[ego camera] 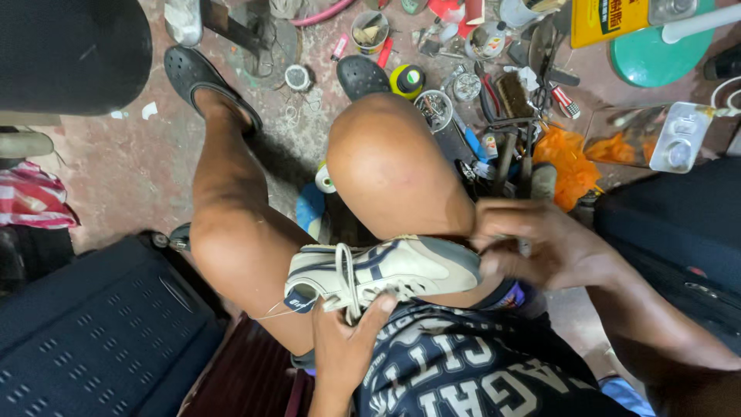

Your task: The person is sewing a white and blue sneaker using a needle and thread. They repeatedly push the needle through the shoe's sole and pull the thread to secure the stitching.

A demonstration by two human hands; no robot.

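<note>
Stitching appears in hand: left hand (345, 344) clasps the white sneaker (386, 272) across the lap, right hand (544, 249) pinches its toe end; next pull needs steady tension.

Shoe (386, 272) lies across lap, between knees. Left hand (349, 340) under shoe, near its laces. Right hand (544, 247) at shoe's right end. Tool clutter (494, 100) on floor beyond right knee. Suitcase (100, 332) left of left leg.
</note>
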